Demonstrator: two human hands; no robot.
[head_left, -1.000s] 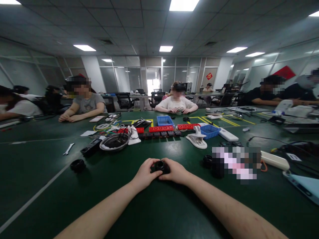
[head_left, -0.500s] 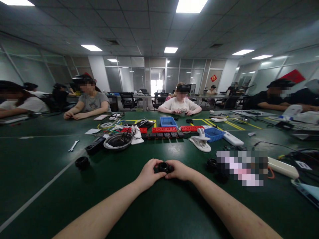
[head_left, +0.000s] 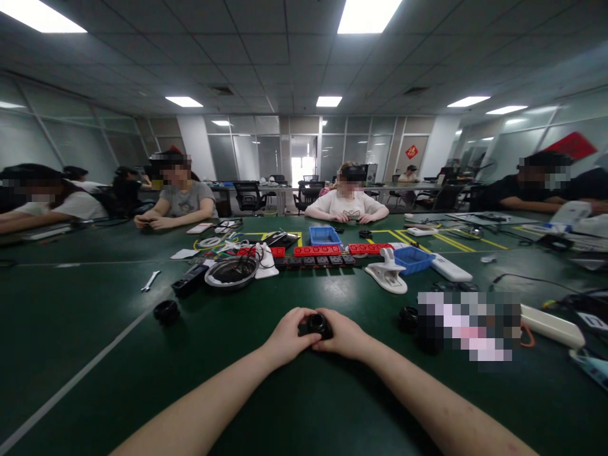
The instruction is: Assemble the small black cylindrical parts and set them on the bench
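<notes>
Between my hands, just above or on the green table (head_left: pixel 313 405), is a black round part (head_left: pixel 317 324) with a raised hollow ring facing up. My left hand (head_left: pixel 294 335) curls round its left side, thumb at the near edge. From the right, my right hand (head_left: pixel 342 334) closes on the same part, its fingertips meeting the left ones. The fingers hide much of its lower body. A black ring-shaped part (head_left: pixel 166 311) sits off to the left, and another black round part (head_left: pixel 409 318) lies to the right, beside a pixelated patch.
Ahead stand a metal bowl (head_left: pixel 232 273), red socket strips (head_left: pixel 317 251), a white clip base (head_left: pixel 387 272) and blue trays (head_left: pixel 325 235), (head_left: pixel 412 259). A wrench (head_left: pixel 151 281) lies at left. Cables (head_left: pixel 565 297) clutter the right. Several people sit around the table.
The round part has turned a little in my hands, and my right fingers have shifted around it. The whole view has moved slightly, with the table things appearing lower and further right.
</notes>
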